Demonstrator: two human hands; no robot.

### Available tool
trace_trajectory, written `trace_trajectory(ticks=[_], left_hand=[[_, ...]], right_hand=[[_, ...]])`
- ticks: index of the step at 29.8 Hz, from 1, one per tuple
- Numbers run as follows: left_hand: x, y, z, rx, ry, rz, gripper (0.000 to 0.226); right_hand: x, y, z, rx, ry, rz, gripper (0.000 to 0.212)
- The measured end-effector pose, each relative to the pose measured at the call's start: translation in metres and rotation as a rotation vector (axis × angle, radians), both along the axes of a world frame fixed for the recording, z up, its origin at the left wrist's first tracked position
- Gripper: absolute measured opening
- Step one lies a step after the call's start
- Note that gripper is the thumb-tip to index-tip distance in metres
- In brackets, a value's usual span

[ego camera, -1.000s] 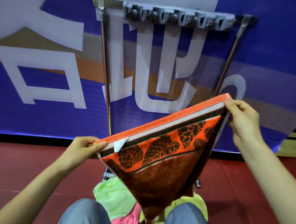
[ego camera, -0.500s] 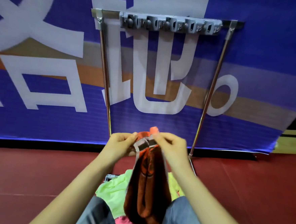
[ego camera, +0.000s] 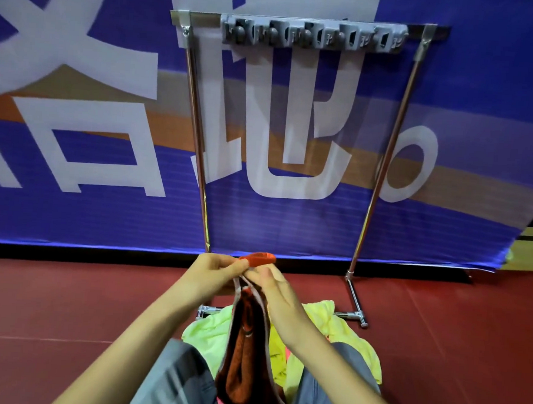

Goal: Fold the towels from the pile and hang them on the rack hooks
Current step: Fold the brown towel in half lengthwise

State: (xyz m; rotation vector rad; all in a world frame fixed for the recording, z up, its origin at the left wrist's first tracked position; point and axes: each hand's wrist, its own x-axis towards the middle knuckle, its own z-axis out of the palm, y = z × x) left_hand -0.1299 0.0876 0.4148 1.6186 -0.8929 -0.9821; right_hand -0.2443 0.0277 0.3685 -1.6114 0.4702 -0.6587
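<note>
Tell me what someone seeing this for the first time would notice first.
Probably the orange towel, folded in half and hanging low in the middle, its top corners pinched together by the left hand and right hand. Behind it a metal rack stands on the red floor with an empty row of grey hooks along its top bar, before a blue banner with huge white characters. A yellow-green towel pile lies below.

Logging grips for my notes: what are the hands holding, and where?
Both the left hand and right hand pinch the folded orange-and-brown patterned towel at its top edge.
</note>
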Motion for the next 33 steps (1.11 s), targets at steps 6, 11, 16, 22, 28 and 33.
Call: trace_trajectory(ticks=[6,11,16,22,28,33], left_hand=[[0.008,0.009,0.002,0.008,-0.092,-0.192,0.024],[0.014,0.01,0.009,-0.005,-0.242,-0.266,0.022],[0.035,0.022,0.002,0.03,-0.414,-0.171,0.038],[0.047,0.011,0.023,-0.05,-0.825,-0.023,0.02],[0.059,-0.01,0.107,-0.303,-1.043,0.103,0.027],[0.051,-0.012,0.113,-0.288,-0.955,0.109,0.026]], right_hand=[[-0.022,-0.031,-0.008,-0.01,0.029,-0.115,0.023],[-0.032,-0.054,-0.019,-0.35,0.333,-0.107,0.02],[-0.049,-0.069,-0.027,-0.313,0.397,-0.073,0.025],[-0.041,-0.089,0.045,-0.482,0.214,-0.168,0.028],[-0.024,-0.108,0.149,-0.61,-0.056,-0.398,0.004],[-0.033,-0.108,0.159,-0.638,-0.023,-0.403,0.014]])
